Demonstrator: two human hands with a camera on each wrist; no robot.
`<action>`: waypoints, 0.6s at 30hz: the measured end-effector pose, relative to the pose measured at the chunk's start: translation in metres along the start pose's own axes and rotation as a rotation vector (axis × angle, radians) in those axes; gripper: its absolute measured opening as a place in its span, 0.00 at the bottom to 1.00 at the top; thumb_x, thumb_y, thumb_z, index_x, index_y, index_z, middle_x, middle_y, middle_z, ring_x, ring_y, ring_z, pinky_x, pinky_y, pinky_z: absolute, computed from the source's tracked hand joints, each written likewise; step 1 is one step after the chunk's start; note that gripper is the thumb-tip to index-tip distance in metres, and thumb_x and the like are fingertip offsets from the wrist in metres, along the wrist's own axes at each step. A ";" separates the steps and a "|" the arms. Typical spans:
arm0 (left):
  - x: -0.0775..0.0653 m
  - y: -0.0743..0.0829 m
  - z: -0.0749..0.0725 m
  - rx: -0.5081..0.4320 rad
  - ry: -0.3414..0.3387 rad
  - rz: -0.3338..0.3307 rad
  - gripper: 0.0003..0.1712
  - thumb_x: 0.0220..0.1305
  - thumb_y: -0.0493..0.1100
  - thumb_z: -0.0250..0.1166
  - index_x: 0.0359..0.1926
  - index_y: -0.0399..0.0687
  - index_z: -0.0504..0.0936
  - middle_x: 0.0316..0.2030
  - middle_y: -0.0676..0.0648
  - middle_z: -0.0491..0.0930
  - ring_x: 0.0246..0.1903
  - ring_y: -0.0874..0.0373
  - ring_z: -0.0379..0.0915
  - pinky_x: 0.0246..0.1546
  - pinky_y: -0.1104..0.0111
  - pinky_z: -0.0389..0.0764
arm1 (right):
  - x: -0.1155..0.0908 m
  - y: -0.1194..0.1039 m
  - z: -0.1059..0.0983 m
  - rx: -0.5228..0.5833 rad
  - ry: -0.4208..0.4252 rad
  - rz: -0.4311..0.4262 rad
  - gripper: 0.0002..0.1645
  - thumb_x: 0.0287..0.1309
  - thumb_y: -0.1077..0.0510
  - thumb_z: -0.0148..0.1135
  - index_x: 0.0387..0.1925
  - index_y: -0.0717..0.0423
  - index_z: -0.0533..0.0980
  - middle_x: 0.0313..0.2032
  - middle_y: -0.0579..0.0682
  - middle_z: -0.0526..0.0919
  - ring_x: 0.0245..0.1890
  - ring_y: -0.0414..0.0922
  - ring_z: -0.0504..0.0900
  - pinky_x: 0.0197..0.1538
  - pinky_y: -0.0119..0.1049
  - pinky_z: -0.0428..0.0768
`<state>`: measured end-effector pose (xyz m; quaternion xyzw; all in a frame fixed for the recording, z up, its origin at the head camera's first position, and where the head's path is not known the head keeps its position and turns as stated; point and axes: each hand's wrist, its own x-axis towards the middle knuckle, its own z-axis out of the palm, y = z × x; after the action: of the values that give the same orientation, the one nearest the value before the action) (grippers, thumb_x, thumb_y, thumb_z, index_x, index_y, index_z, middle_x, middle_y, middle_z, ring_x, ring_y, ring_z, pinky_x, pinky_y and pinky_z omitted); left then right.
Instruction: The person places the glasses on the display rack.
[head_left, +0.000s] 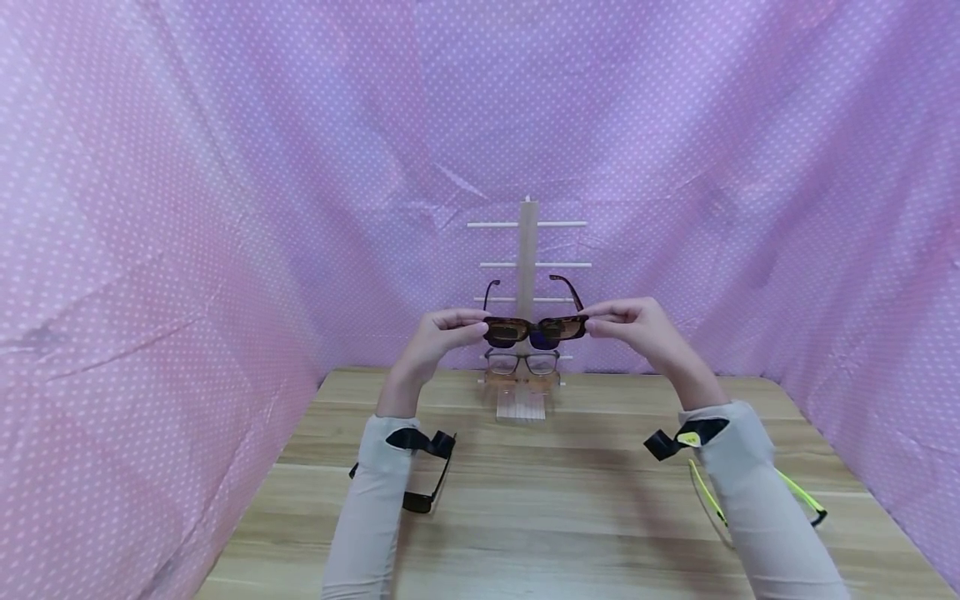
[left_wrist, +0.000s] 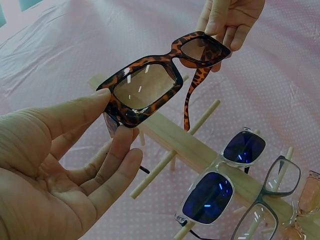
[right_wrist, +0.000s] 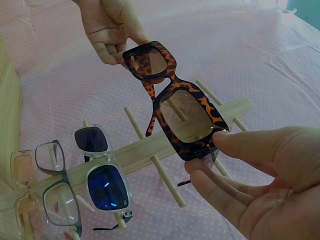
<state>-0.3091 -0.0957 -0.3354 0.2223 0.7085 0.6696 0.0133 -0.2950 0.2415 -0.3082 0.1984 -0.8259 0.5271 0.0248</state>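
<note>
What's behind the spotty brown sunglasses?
In the head view, parts of the wooden stand and blue-lensed sunglasses show behind the tortoiseshell sunglasses, which hide the blue pair's top and some of the stand.

The right hand (right_wrist: 265, 175) pinches one end of the tortoiseshell sunglasses (right_wrist: 174, 81), the left hand (right_wrist: 111, 30) has the other, and behind runs the wooden rack (right_wrist: 140, 151) (blue-lensed sunglasses (right_wrist: 106, 187), grey-framed glasses (right_wrist: 61, 177), orange-tinted glasses (right_wrist: 30, 215) aboard)!
</note>
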 end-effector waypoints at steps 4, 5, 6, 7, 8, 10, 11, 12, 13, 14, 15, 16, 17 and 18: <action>0.002 0.001 -0.001 -0.013 0.014 -0.019 0.17 0.68 0.33 0.66 0.56 0.30 0.81 0.37 0.58 0.88 0.42 0.62 0.85 0.60 0.62 0.82 | 0.005 0.001 -0.001 0.031 -0.002 -0.011 0.22 0.66 0.58 0.67 0.57 0.67 0.80 0.40 0.38 0.91 0.45 0.33 0.86 0.58 0.25 0.77; 0.003 0.001 -0.001 -0.017 0.019 -0.023 0.17 0.68 0.34 0.66 0.56 0.30 0.82 0.36 0.58 0.88 0.42 0.62 0.85 0.59 0.62 0.82 | 0.007 0.001 -0.001 0.036 -0.001 -0.014 0.22 0.66 0.58 0.67 0.57 0.67 0.80 0.40 0.37 0.91 0.45 0.32 0.86 0.58 0.24 0.77; 0.003 0.001 0.000 -0.021 0.023 -0.025 0.17 0.68 0.33 0.66 0.56 0.30 0.82 0.36 0.58 0.88 0.41 0.62 0.85 0.59 0.62 0.83 | 0.007 0.001 -0.001 0.038 0.000 -0.016 0.22 0.66 0.58 0.67 0.57 0.67 0.80 0.40 0.37 0.91 0.45 0.32 0.86 0.58 0.25 0.77; 0.004 0.001 0.000 -0.027 0.027 -0.027 0.17 0.68 0.33 0.65 0.56 0.30 0.82 0.36 0.58 0.87 0.41 0.62 0.85 0.59 0.62 0.83 | 0.008 0.002 -0.001 0.041 -0.001 -0.019 0.22 0.66 0.58 0.67 0.57 0.68 0.79 0.40 0.37 0.91 0.45 0.32 0.86 0.58 0.25 0.77; 0.005 0.001 0.000 -0.030 0.032 -0.030 0.17 0.68 0.33 0.66 0.56 0.30 0.82 0.36 0.58 0.87 0.41 0.62 0.85 0.59 0.62 0.83 | 0.009 0.002 -0.001 0.047 0.001 -0.017 0.23 0.66 0.58 0.67 0.57 0.69 0.79 0.40 0.36 0.91 0.45 0.32 0.87 0.58 0.25 0.77; 0.006 0.000 0.000 -0.037 0.047 -0.037 0.17 0.68 0.33 0.66 0.56 0.31 0.82 0.36 0.57 0.87 0.40 0.61 0.85 0.59 0.61 0.83 | 0.010 0.002 -0.001 0.058 0.006 -0.016 0.23 0.66 0.59 0.67 0.57 0.69 0.79 0.40 0.36 0.91 0.44 0.32 0.87 0.58 0.26 0.77; 0.006 -0.001 0.001 -0.043 0.055 -0.040 0.18 0.68 0.33 0.66 0.57 0.30 0.81 0.37 0.57 0.87 0.41 0.60 0.85 0.59 0.61 0.83 | 0.011 0.003 -0.001 0.062 0.007 -0.013 0.23 0.66 0.59 0.67 0.57 0.69 0.79 0.39 0.36 0.91 0.44 0.32 0.87 0.58 0.26 0.77; 0.008 -0.001 0.001 -0.044 0.063 -0.045 0.18 0.68 0.33 0.66 0.57 0.30 0.81 0.37 0.56 0.86 0.41 0.59 0.85 0.59 0.62 0.83 | 0.012 0.004 -0.001 0.066 0.008 -0.012 0.23 0.65 0.59 0.67 0.57 0.69 0.79 0.39 0.36 0.91 0.43 0.33 0.87 0.58 0.26 0.77; 0.009 -0.002 0.001 -0.051 0.071 -0.047 0.18 0.68 0.33 0.66 0.57 0.30 0.81 0.38 0.56 0.86 0.42 0.57 0.85 0.59 0.62 0.83 | 0.013 0.004 0.000 0.070 0.009 -0.010 0.23 0.65 0.59 0.67 0.57 0.69 0.79 0.39 0.36 0.91 0.43 0.33 0.87 0.58 0.26 0.77; 0.010 -0.003 0.001 -0.056 0.079 -0.050 0.18 0.68 0.33 0.66 0.58 0.30 0.81 0.38 0.55 0.86 0.42 0.56 0.85 0.58 0.63 0.83 | 0.014 0.005 0.000 0.075 0.011 -0.008 0.23 0.65 0.59 0.68 0.57 0.69 0.79 0.39 0.36 0.91 0.43 0.33 0.87 0.57 0.26 0.78; 0.010 -0.004 0.001 -0.062 0.086 -0.053 0.18 0.68 0.33 0.66 0.58 0.30 0.81 0.39 0.55 0.86 0.42 0.55 0.85 0.58 0.63 0.84 | 0.015 0.006 0.001 0.077 0.013 -0.008 0.23 0.65 0.59 0.68 0.57 0.69 0.79 0.39 0.36 0.91 0.43 0.33 0.87 0.57 0.25 0.78; 0.011 -0.005 0.001 -0.064 0.093 -0.053 0.18 0.69 0.33 0.66 0.58 0.31 0.81 0.39 0.55 0.86 0.42 0.55 0.85 0.57 0.64 0.84 | 0.015 0.006 0.001 0.080 0.014 -0.008 0.23 0.65 0.59 0.68 0.57 0.69 0.79 0.39 0.36 0.91 0.43 0.33 0.87 0.57 0.25 0.78; 0.012 -0.006 0.001 -0.067 0.096 -0.052 0.18 0.69 0.33 0.66 0.58 0.31 0.81 0.40 0.54 0.86 0.42 0.55 0.85 0.56 0.64 0.85 | 0.016 0.007 0.002 0.083 0.016 -0.007 0.23 0.65 0.59 0.68 0.57 0.70 0.79 0.39 0.36 0.91 0.42 0.34 0.87 0.56 0.25 0.79; 0.012 -0.006 0.001 -0.068 0.101 -0.051 0.19 0.69 0.33 0.66 0.58 0.31 0.81 0.40 0.54 0.86 0.41 0.57 0.85 0.56 0.64 0.85 | 0.017 0.008 0.002 0.087 0.018 -0.007 0.23 0.65 0.59 0.68 0.57 0.70 0.79 0.39 0.36 0.91 0.42 0.34 0.87 0.56 0.26 0.79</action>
<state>-0.3216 -0.0902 -0.3378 0.1694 0.6907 0.7030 0.0021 -0.3127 0.2372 -0.3115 0.1972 -0.8012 0.5644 0.0255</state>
